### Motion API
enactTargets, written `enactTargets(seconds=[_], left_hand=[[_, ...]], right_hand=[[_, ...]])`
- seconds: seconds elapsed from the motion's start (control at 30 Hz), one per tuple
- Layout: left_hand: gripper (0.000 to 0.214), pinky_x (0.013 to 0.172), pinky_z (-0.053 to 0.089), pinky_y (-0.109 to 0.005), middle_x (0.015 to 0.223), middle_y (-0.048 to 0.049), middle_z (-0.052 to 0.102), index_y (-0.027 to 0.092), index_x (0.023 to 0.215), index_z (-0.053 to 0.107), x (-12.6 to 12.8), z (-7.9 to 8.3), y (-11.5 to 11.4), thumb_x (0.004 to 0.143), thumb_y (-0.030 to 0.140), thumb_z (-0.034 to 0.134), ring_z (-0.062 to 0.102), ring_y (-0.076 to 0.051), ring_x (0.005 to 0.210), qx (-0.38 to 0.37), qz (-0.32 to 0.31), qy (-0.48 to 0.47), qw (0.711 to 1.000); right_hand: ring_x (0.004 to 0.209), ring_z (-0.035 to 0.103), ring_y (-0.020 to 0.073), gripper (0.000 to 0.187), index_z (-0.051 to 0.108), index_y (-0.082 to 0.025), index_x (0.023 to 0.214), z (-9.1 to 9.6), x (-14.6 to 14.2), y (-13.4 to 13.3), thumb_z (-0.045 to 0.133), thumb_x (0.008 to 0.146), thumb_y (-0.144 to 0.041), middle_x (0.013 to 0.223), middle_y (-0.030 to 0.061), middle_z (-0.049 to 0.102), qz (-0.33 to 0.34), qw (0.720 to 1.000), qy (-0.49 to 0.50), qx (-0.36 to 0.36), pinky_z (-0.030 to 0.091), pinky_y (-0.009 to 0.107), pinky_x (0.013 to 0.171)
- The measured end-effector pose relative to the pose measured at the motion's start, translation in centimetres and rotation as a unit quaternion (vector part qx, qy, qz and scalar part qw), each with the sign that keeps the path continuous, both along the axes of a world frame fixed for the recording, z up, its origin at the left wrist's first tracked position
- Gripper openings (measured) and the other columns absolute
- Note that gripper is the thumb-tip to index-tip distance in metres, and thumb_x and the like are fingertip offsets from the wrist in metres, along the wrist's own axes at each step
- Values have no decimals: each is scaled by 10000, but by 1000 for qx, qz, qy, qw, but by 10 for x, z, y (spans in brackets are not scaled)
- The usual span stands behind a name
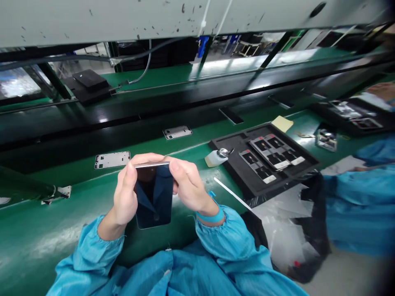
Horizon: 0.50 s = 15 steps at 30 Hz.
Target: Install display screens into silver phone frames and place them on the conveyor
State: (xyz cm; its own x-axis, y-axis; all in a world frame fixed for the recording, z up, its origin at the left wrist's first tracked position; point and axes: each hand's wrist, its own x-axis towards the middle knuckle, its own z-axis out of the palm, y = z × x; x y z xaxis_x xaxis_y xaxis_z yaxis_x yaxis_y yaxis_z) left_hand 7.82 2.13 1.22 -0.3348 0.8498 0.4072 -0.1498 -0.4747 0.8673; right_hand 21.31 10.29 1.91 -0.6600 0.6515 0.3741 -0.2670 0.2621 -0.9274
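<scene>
Dark glossy panel [154,203], centre-left of frame: left hand [126,195] and right hand [189,181] pinch its upper corners, thumbs nearest. Lower end looks unsupported; uneven grip could drop it onto green bench [31,230].

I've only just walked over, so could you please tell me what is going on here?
A person in blue sleeves holds a dark phone screen between the left hand and right hand, above a green bench. Two metal phone frames lie beyond the hands. To the right, a black tray holds flat phone parts, with a small bottle at its left corner.
</scene>
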Motion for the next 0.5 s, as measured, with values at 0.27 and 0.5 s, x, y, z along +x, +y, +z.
enactTargets(seconds=[0.27,0.5], left_hand=[[547,899,647,-339,1117,-91,840,214,1139,844,1,-7,5,1165,584,442,808,-234,1019,8,100,147,984],[505,755,680,-365,979,-57,822,272,1195,693,-18,6,21,1085,733,520,799,-214,795,-46,90,-135,986]], right_hand=[[530,286,102,709,367,-234,614,-3,-8,12,599,1082,-714,570,-60,327,-6,999,33,7,259,288,518],[761,592,180,684,636,-213,897,-49,1,2,445,1068,-847,788,12,594,87,992,-64,-61,549,316,740]])
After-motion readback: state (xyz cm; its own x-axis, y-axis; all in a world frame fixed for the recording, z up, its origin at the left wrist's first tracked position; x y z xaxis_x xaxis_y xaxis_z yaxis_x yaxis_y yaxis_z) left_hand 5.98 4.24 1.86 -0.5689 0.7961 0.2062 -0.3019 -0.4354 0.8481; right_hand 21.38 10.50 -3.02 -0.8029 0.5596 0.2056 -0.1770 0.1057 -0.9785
